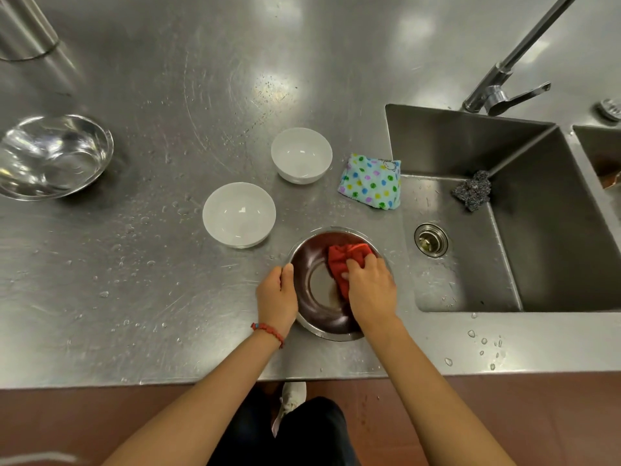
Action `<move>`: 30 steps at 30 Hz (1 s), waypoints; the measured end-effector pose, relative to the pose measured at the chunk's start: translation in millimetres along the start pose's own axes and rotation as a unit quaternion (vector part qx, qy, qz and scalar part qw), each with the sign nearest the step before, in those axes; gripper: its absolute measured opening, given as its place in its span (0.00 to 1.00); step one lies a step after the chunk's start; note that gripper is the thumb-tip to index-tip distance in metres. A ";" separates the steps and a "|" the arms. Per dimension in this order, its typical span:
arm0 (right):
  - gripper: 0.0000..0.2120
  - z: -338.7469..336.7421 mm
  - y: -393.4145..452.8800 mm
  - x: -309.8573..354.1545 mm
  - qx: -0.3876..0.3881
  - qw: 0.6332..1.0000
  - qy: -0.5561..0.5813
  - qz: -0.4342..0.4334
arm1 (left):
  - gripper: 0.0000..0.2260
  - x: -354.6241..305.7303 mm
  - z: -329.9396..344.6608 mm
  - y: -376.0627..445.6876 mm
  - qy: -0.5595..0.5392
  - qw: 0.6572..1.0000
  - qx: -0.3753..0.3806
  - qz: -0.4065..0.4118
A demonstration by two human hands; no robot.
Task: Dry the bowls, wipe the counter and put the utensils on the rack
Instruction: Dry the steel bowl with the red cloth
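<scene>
Both hands on steel bowl (331,307): left hand (277,299) clamps its 9 o'clock rim for bracing, right hand (371,290) presses bunched red cloth (346,262) inside to dry.

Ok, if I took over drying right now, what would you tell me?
Left hand steadies the metal bowl by its rim. Right hand presses the red cloth inside it; drying is under way.
Two white bowls and a second metal bowl wait on the counter.
The counter has water drops on it, not wiped yet. The dotted cloth lies by the sink.
No utensils or rack in view.
</scene>
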State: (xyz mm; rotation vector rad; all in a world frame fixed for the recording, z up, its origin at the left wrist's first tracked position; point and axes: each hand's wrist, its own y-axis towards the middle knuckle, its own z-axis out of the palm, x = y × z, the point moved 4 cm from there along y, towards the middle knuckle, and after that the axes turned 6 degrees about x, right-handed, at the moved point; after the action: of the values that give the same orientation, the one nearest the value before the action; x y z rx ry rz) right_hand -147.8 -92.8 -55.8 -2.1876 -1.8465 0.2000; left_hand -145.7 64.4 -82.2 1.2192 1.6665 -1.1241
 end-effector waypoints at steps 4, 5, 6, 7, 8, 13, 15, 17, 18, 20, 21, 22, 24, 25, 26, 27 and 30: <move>0.12 2.1 -18.4 -3.5 0.111 0.993 0.028 -0.039 | 0.21 -1.8 2.8 -4.0 -0.016 1.000 -0.021 -0.007; 0.11 2.3 -22.9 -2.1 0.145 0.985 0.077 -0.059 | 0.21 -1.9 3.5 -5.7 -0.014 1.000 -0.025 -0.009; 0.11 2.7 -26.8 0.3 0.171 0.973 0.137 -0.071 | 0.20 -1.7 4.3 -7.4 -0.012 0.999 -0.029 -0.008; 0.10 2.4 -29.4 4.5 0.184 0.960 0.199 -0.077 | 0.20 -1.4 5.2 -8.8 -0.008 0.999 -0.031 -0.005; 0.10 2.0 -31.6 10.4 0.183 0.948 0.249 -0.079 | 0.20 -1.6 5.5 -9.6 -0.004 1.000 -0.030 -0.001; 0.11 -0.1 -43.8 26.0 0.148 0.916 0.360 -0.095 | 0.20 -0.9 4.0 -8.5 0.006 1.000 -0.015 0.008; 0.11 -5.5 -47.9 15.8 0.149 0.936 0.289 -0.138 | 0.20 -1.7 2.6 -10.6 0.005 1.000 -0.017 0.014; 0.11 -10.0 -52.5 -3.0 0.140 0.952 0.224 -0.155 | 0.21 -2.1 1.2 -11.1 0.003 1.000 -0.024 0.012; 0.12 -11.1 -56.0 -12.5 0.131 0.957 0.208 -0.150 | 0.21 -2.3 0.4 -10.3 0.001 1.000 -0.028 0.009; 0.13 -13.1 -65.5 -22.7 0.090 0.967 0.202 -0.128 | 0.21 -3.4 -1.5 -8.3 -0.004 0.999 -0.034 0.003; 0.14 -12.6 -69.7 -20.3 0.065 0.968 0.210 -0.121 | 0.21 -4.1 -1.5 -8.3 -0.005 0.999 -0.034 0.003; 0.14 -10.6 -73.2 -13.8 0.049 0.967 0.221 -0.117 | 0.21 -4.8 -0.7 -9.4 -0.004 1.000 -0.029 0.005; 0.14 -6.0 -78.8 5.3 0.025 0.962 0.245 -0.120 | 0.21 -4.5 3.2 -14.2 -0.001 1.000 -0.021 0.009; 0.13 -4.6 -82.3 12.3 0.005 0.960 0.248 -0.128 | 0.21 -3.9 4.6 -16.6 -0.001 1.000 -0.019 0.009; 0.12 -4.1 -85.5 15.3 -0.023 0.961 0.240 -0.137 | 0.21 -3.8 5.2 -17.5 -0.002 1.000 -0.017 0.009; 0.12 -3.8 -88.9 13.3 -0.050 0.962 0.228 -0.144 | 0.20 -3.6 5.0 -17.2 -0.004 1.000 -0.016 0.009; 0.12 -2.1 -96.5 -12.0 -0.101 0.965 0.212 -0.118 | 0.20 -2.0 2.9 -14.7 -0.005 1.000 -0.013 0.006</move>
State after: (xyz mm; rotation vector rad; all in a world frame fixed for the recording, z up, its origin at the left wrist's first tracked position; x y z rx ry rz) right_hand -240.5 -90.3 -26.4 -1.9077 -1.9088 -0.4867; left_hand -159.1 58.8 -78.1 1.2044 1.6599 -1.0959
